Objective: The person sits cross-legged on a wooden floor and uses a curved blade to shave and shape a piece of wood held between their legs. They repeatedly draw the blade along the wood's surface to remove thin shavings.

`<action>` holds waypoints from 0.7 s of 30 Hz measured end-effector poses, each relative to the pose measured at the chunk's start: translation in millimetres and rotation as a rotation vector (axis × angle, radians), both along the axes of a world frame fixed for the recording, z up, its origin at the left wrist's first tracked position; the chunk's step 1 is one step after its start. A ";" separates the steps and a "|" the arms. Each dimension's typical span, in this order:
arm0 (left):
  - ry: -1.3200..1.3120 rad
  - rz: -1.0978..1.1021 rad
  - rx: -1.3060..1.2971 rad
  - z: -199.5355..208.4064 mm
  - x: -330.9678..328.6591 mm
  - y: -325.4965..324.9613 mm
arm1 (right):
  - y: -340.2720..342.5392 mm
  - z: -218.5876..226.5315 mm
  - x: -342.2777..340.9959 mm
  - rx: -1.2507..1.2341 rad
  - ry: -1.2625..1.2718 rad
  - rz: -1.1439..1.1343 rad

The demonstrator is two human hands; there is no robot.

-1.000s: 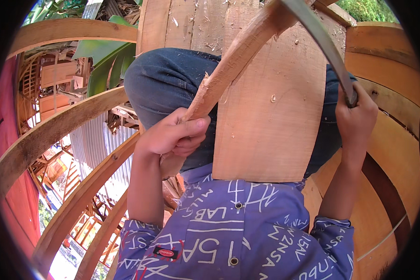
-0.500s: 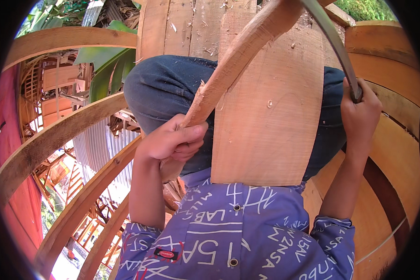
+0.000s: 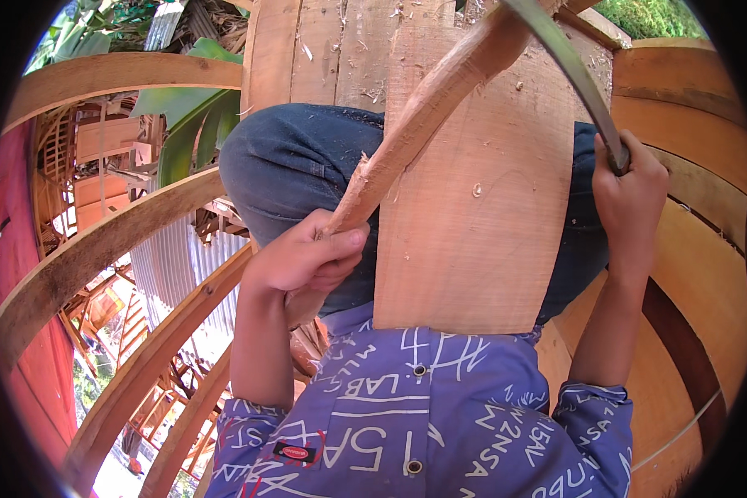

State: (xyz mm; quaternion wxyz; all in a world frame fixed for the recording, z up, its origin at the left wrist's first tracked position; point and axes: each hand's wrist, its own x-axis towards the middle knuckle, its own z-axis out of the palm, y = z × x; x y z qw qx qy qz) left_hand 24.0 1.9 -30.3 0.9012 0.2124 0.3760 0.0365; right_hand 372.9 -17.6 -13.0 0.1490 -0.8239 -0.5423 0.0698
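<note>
A rough-hewn, slightly bent piece of wood point(image 3: 427, 108) slants from lower left to the top of the view, with a splintered notch on its side. My left hand point(image 3: 311, 256) is closed around its lower part. In my right hand point(image 3: 632, 183), fingers wrapped tight, is the end of a long dark blade, seemingly a machete point(image 3: 577, 79); its handle is hidden in the fist. The blade rises left and crosses the upper end of the wood; whether they touch I cannot tell. Beneath both lies a wide flat board point(image 3: 473, 257) between my knees, reaching my shirt.
Planks point(image 3: 315, 58) with scattered shavings lie beyond my knees. Curved-looking wooden rails point(image 3: 116, 224) run along the left, with a corrugated metal sheet point(image 3: 178, 257) and stacked timber beyond. Plank siding point(image 3: 681, 158) rises on the right. Green leaves point(image 3: 187, 112) hang at upper left.
My right hand has moved slightly left and up, shifting the blade left across the upper end of the wood. My left hand and the wood have barely moved.
</note>
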 end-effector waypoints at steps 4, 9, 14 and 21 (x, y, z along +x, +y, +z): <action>0.007 0.017 -0.007 0.8 -3.5 -3.3 | 0.8 -0.8 -19.9 -0.007 -0.082 0.155; 0.076 0.003 0.050 5.2 7.4 -0.5 | 5.9 -3.7 -2.2 -0.011 -0.089 0.033; -0.003 0.022 -0.015 0.9 -1.1 -0.9 | 2.1 -1.6 -25.4 -0.032 -0.016 0.140; 0.006 -0.022 0.013 -0.2 1.9 2.1 | 16.7 -2.6 5.6 -0.011 -0.082 -0.098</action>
